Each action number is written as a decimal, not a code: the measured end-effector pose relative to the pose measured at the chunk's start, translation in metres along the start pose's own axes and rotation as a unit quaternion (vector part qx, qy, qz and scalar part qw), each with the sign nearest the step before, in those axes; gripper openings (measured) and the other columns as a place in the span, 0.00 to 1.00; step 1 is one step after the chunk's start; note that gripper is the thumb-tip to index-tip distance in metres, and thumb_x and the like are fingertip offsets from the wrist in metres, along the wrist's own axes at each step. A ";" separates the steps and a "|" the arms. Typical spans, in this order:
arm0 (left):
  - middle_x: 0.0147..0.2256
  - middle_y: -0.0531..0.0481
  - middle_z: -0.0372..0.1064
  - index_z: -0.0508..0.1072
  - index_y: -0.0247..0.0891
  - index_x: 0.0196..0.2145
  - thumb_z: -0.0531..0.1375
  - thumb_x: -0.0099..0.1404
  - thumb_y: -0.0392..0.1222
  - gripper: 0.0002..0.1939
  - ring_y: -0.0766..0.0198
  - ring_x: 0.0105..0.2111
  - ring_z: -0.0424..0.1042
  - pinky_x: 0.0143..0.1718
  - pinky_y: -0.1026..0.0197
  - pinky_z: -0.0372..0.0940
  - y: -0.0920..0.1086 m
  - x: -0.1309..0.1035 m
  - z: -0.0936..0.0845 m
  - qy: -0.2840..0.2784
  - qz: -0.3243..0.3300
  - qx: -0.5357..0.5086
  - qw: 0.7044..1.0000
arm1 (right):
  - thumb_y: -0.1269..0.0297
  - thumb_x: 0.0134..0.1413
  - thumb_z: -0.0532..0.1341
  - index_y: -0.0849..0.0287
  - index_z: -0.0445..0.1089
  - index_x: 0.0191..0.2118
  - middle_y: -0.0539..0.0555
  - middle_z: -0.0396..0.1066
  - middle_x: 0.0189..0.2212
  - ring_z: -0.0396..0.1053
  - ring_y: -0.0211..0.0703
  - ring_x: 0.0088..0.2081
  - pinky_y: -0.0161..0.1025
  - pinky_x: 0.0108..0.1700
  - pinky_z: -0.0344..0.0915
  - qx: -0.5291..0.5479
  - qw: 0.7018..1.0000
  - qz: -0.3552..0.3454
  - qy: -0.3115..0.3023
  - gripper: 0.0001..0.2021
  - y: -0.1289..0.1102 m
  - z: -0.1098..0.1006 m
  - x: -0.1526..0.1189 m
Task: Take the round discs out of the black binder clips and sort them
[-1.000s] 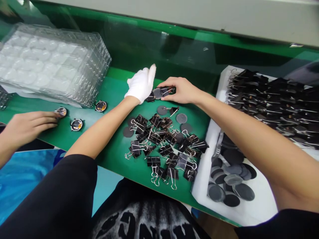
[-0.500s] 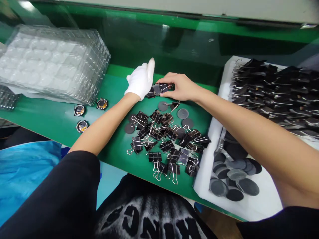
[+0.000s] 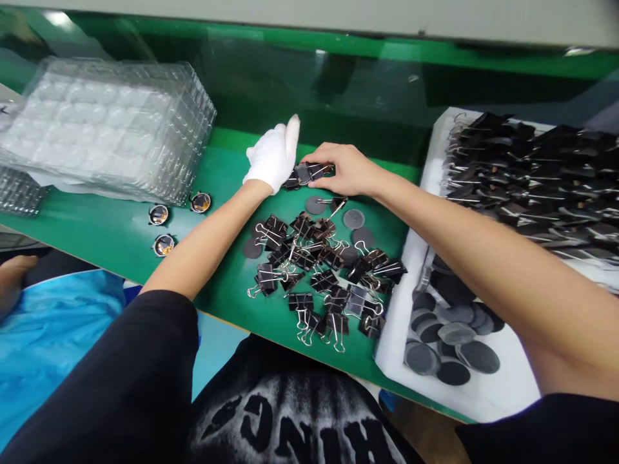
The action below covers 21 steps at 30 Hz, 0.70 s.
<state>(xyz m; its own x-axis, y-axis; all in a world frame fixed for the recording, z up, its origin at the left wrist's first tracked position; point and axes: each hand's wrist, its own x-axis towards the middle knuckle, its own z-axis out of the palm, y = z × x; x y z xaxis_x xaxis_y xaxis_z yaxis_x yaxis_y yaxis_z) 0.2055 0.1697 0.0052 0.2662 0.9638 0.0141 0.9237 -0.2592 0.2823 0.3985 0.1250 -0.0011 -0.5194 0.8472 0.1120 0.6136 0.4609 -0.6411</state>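
Our right hand (image 3: 344,169) pinches a black clip (image 3: 316,171) at a grey disc (image 3: 303,174) over the desk (image 3: 225,283); our gloved left hand (image 3: 271,158) is beside, its grip we cannot tell. Moving the clip calls for firm pinch.

Left of the white tray (image 3: 397,316), the gloved left hand (image 3: 271,158) hides its fingers' grip, and it and the right hand (image 3: 345,169) cover the outer ends of the black clips (image 3: 316,172) around a grey disc (image 3: 303,174). The right forearm (image 3: 459,238) crosses the tray, which the right edge cuts off, hiding part of its contents. Far left of the tray, the edge crops a co-worker's hand (image 3: 14,278), and markings inside the small round parts (image 3: 158,215) are too small to read.
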 end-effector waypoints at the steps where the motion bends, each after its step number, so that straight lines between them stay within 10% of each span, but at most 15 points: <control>1: 0.57 0.38 0.74 0.65 0.44 0.70 0.37 0.81 0.48 0.30 0.41 0.61 0.72 0.61 0.33 0.65 0.001 -0.001 -0.001 0.000 0.005 0.006 1.000 | 0.61 0.55 0.70 0.54 0.80 0.56 0.57 0.77 0.49 0.74 0.57 0.53 0.51 0.58 0.67 -0.004 1.000 -0.004 0.002 0.22 0.001 0.001 0.001; 10: 0.49 0.41 0.80 0.78 0.38 0.49 0.29 0.81 0.53 0.40 0.61 0.50 0.78 0.56 0.58 0.71 -0.007 -0.003 -0.012 0.133 -0.032 -0.219 0.966 | 0.67 0.53 0.72 0.59 0.79 0.58 0.61 0.79 0.53 0.76 0.53 0.51 0.49 0.59 0.69 0.011 0.998 0.055 -0.008 0.25 -0.012 -0.002 0.007; 14: 0.52 0.40 0.79 0.76 0.38 0.50 0.33 0.80 0.50 0.33 0.63 0.48 0.79 0.54 0.61 0.71 -0.028 -0.030 -0.030 0.147 0.057 -0.235 0.959 | 0.63 0.58 0.71 0.59 0.77 0.61 0.62 0.80 0.56 0.76 0.51 0.53 0.49 0.60 0.69 0.101 0.989 0.108 -0.025 0.24 -0.021 -0.017 0.001; 21: 0.30 0.44 0.77 0.74 0.42 0.32 0.43 0.78 0.54 0.26 0.53 0.37 0.80 0.45 0.54 0.70 -0.017 -0.062 -0.059 0.102 0.102 -0.159 0.977 | 0.42 0.71 0.58 0.56 0.71 0.60 0.57 0.83 0.41 0.78 0.43 0.35 0.37 0.32 0.70 0.314 0.933 0.158 -0.080 0.25 -0.058 -0.051 -0.033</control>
<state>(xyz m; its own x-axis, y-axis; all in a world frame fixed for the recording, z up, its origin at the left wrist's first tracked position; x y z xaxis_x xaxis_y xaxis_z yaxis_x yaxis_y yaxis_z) 0.1573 0.1183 0.0562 0.3451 0.8948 0.2831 0.7160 -0.4460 0.5370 0.4107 0.0837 0.0708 -0.4846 0.8409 -0.2409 0.3077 -0.0939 -0.9468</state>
